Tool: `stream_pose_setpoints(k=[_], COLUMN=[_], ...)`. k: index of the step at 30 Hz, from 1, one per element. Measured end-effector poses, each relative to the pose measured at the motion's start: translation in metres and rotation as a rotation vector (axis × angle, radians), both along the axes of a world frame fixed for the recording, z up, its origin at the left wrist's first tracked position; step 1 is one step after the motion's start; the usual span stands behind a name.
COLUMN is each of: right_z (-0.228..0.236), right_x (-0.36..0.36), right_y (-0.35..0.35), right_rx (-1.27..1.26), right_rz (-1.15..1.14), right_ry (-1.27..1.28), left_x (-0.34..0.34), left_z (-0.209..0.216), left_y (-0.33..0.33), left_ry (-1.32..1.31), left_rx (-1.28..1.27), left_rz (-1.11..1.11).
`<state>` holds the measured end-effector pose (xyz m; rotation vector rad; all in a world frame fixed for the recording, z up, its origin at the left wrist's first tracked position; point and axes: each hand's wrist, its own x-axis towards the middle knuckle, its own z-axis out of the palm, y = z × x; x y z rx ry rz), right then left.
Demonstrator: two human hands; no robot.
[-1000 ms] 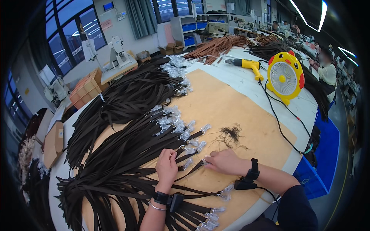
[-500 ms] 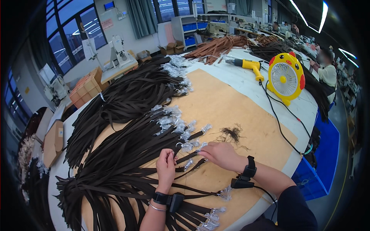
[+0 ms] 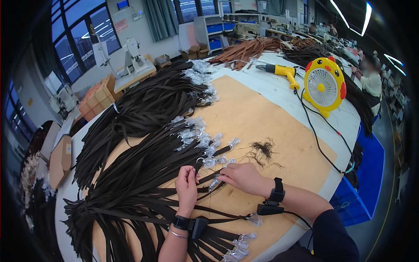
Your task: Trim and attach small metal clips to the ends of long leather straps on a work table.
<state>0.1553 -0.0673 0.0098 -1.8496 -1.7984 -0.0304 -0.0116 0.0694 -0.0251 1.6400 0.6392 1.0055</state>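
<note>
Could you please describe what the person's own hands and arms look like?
Both the left hand and right hand are ungloved. Each wrist wears a black strap with a black, box-shaped device; a black cable runs from the right one. A thin, silvery bracelet circles the left wrist. A dark sleeve shows on the right arm.

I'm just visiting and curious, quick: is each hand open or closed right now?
Left hand: closed, fingertips pinched; anything held can't be made out.
Right hand: closed, at a black strap; grip can't be confirmed.
</note>
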Motion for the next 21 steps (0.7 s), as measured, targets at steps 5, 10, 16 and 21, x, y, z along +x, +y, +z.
stream_pose_setpoints(k=[5,10,16,21], right_z=[-0.010,-0.014,-0.006,0.002], right_x=[0.004,0.020,0.017,0.013], right_y=[0.005,-0.014,-0.040,-0.031], right_rx=[0.028,-0.097,-0.226,-0.151], right_rz=[0.007,-0.053,0.047,0.037], right_ry=[0.002,-0.070,-0.162,-0.133], left_x=[-0.003,-0.012,-0.009,-0.004], left_z=[-0.001,0.023,0.021,0.010], left_y=[0.000,-0.005,-0.012,-0.009], left_ry=[0.023,0.469,0.673,0.516], left_rx=[-0.005,0.620,0.653,0.559], left_rz=[0.029,-0.113,-0.179,-0.109])
